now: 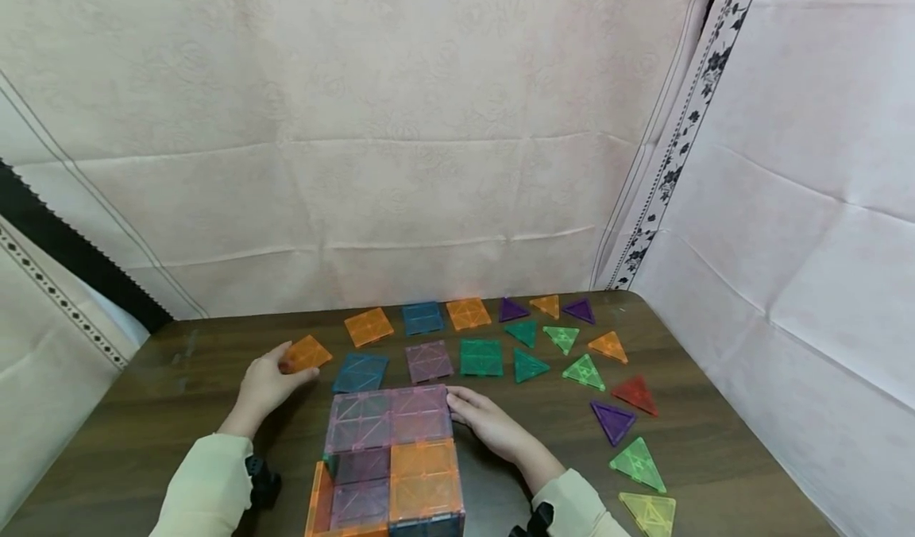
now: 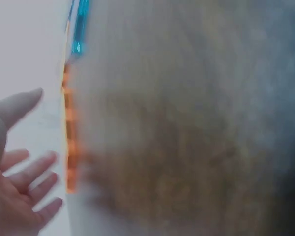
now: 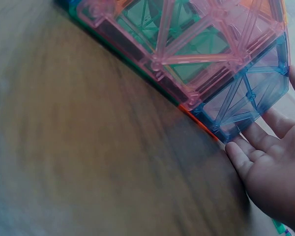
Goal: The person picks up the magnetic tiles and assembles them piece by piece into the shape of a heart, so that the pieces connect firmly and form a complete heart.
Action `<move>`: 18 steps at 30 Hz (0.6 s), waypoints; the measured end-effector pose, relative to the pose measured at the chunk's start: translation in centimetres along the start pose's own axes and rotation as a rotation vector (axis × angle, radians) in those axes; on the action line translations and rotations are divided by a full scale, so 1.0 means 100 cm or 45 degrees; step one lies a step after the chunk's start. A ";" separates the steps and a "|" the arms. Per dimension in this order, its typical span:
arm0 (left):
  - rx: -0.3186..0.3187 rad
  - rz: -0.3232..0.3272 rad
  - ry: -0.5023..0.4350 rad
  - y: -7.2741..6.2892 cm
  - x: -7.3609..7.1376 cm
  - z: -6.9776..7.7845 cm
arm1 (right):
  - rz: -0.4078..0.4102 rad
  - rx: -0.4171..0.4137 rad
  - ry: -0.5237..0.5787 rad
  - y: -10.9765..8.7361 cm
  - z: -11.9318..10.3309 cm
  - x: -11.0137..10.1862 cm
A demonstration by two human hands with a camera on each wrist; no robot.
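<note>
In the head view, my left hand [image 1: 268, 382] is at an orange square tile [image 1: 306, 353] on the table, thumb on its near side. The left wrist view shows the fingers [image 2: 37, 172] spread, with a gap to the orange tile [image 2: 70, 142]. A box-like structure of see-through tiles [image 1: 389, 419] stands in front of me, pink and orange on top, with a lower purple section at the left. My right hand [image 1: 493, 426] rests its fingers at the structure's far right corner. In the right wrist view, the fingertips touch a blue side tile [image 3: 250, 96] below the pink top [image 3: 201, 49].
Behind the structure lie loose square tiles: orange [image 1: 368, 327], blue [image 1: 360, 372], purple [image 1: 429, 361] and green [image 1: 481, 357]. Several triangles, such as a red one [image 1: 636, 395] and a light green one [image 1: 638, 464], spread along the right. A white cloth [image 1: 400, 164] hangs behind the table.
</note>
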State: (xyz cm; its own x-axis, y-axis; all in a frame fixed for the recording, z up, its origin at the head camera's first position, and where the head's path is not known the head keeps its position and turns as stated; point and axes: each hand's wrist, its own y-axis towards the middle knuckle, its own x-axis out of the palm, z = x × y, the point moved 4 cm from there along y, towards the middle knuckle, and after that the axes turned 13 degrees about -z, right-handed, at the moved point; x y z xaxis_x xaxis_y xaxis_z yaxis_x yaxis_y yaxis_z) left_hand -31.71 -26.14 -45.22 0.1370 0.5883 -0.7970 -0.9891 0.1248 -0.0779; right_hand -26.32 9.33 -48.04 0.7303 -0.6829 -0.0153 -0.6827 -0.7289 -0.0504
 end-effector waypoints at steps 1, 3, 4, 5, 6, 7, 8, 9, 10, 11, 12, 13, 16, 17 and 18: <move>0.006 0.000 -0.019 0.001 0.000 -0.002 | -0.001 0.000 0.002 0.000 0.000 0.000; 0.014 -0.003 -0.049 0.004 0.000 -0.007 | -0.001 0.001 0.008 0.000 0.001 0.000; 0.007 -0.011 -0.058 0.005 0.000 -0.009 | -0.004 -0.002 0.006 0.000 0.001 0.001; 0.000 -0.019 -0.063 0.006 0.000 -0.011 | -0.004 -0.003 0.005 0.000 0.001 0.001; -0.008 -0.030 -0.055 0.007 0.000 -0.013 | -0.006 -0.004 0.004 0.000 0.001 0.001; -0.017 -0.039 -0.051 0.008 0.000 -0.015 | -0.007 -0.006 0.004 0.000 0.001 0.002; -0.026 -0.052 -0.042 0.009 0.000 -0.017 | -0.006 -0.006 0.003 0.000 0.001 0.002; -0.033 -0.063 -0.027 0.011 -0.001 -0.018 | -0.007 -0.009 0.003 0.000 0.001 0.002; -0.038 -0.081 -0.013 0.012 0.000 -0.019 | -0.004 -0.010 0.005 0.001 0.001 0.002; -0.041 -0.095 0.007 0.013 0.000 -0.020 | -0.003 -0.012 0.008 0.001 0.001 0.002; -0.040 -0.108 0.028 0.014 0.000 -0.020 | 0.000 -0.014 0.008 0.001 0.001 0.002; -0.040 -0.114 0.046 0.015 0.000 -0.019 | 0.003 -0.018 0.007 0.001 0.001 0.002; -0.036 -0.124 0.097 0.016 0.000 -0.017 | 0.012 -0.025 0.001 0.001 0.001 0.001; -0.035 -0.121 0.115 0.016 -0.001 -0.016 | 0.014 -0.026 -0.001 0.001 0.001 0.000; -0.032 -0.117 0.126 0.016 -0.001 -0.015 | 0.017 -0.025 -0.003 0.001 0.001 0.000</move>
State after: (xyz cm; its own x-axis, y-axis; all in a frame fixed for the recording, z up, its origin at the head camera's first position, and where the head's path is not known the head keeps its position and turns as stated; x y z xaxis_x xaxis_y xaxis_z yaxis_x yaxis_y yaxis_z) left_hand -33.37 -27.20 -46.18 0.2220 0.4935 -0.8409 -0.9739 0.1536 -0.1670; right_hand -26.38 9.27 -48.14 0.7213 -0.6923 -0.0182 -0.6925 -0.7207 -0.0306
